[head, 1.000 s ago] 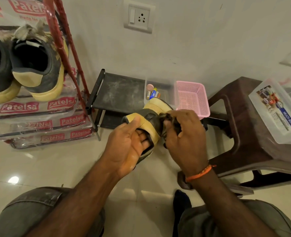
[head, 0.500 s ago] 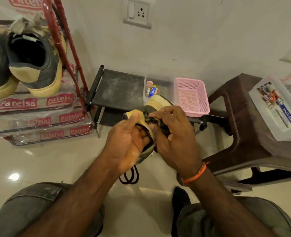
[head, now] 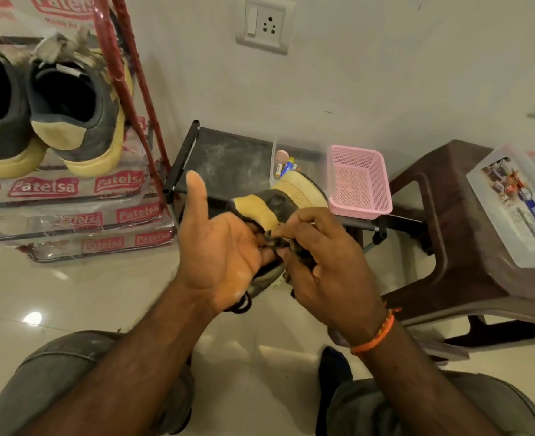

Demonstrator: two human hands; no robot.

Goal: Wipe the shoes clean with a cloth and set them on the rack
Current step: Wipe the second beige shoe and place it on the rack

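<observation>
The red rack (head: 140,99) at left holds two grey-and-yellow shoes (head: 77,114) on plastic wrap printed "Patelsa". A clear box (head: 517,209) on the brown stool (head: 448,221) reads "MULTI-BOX". In mid-frame, a matching shoe (head: 278,199) rests in the left hand (head: 225,256), fingers curled beneath, thumb straight up. The right hand (head: 329,265) pinches a dark cloth (head: 278,243) against it.

My right hand (head: 329,262) covers most of the dark cloth (head: 280,243) against the shoe (head: 286,196), and my left hand (head: 222,247) hides the shoe's near side, so neither grip shows.
</observation>
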